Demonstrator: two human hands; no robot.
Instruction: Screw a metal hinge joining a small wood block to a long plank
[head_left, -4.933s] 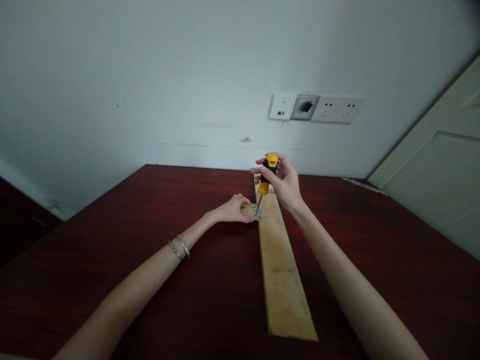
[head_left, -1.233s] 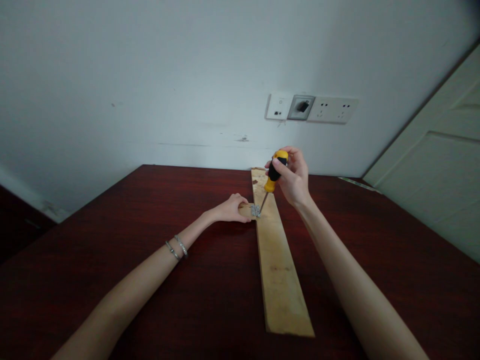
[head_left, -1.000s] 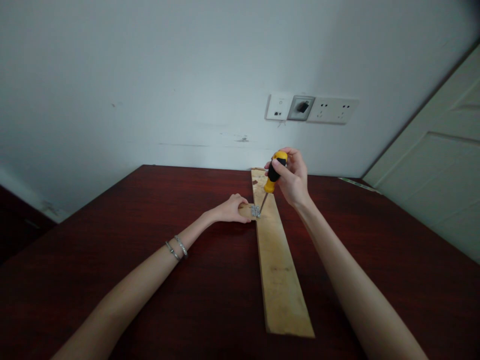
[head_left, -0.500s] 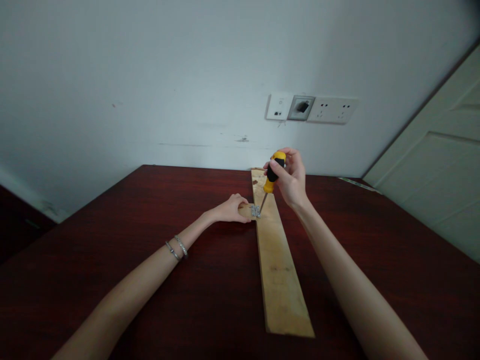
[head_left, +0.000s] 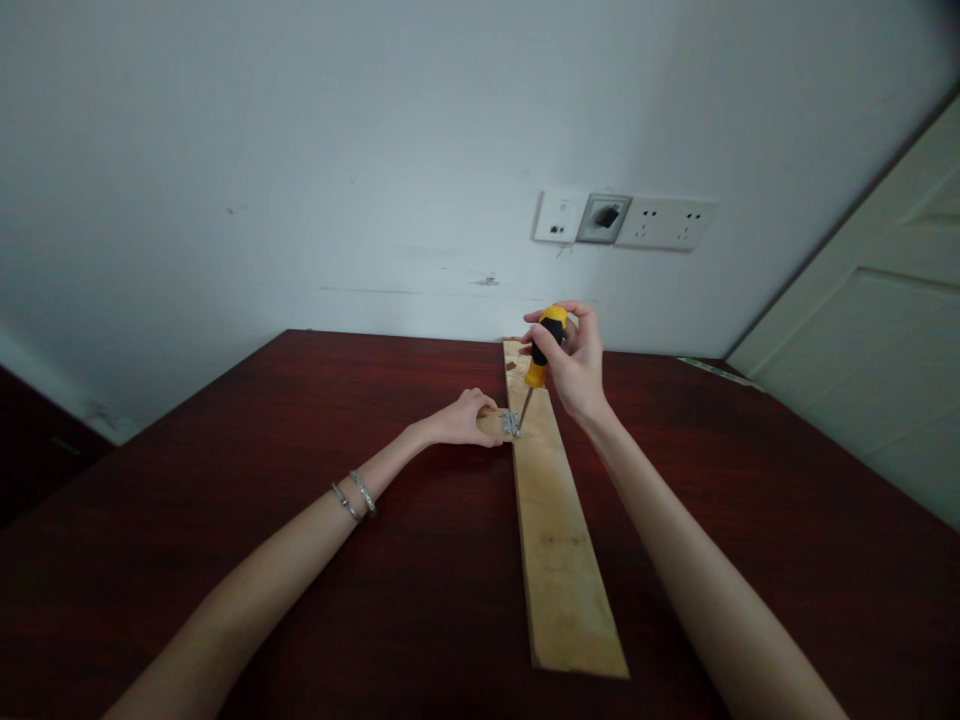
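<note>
A long pale wooden plank (head_left: 559, 550) lies lengthwise on the dark red table (head_left: 225, 480). A small metal hinge (head_left: 512, 424) sits at the plank's left edge, joining it to a small wooden piece. My left hand (head_left: 459, 420) is closed on that small wooden piece, pressing it against the plank. My right hand (head_left: 574, 360) is wrapped round the handle of a yellow and black screwdriver (head_left: 541, 350). The screwdriver leans to the right, with its tip down on the hinge.
A white wall stands behind the table, with a row of sockets and a switch plate (head_left: 626, 220). A pale door (head_left: 877, 350) is at the right. Two thin bracelets (head_left: 356, 496) ring my left wrist.
My right hand has shifted slightly left on the screwdriver handle and its fingers have changed their hold. My left hand and the plank have stayed put.
</note>
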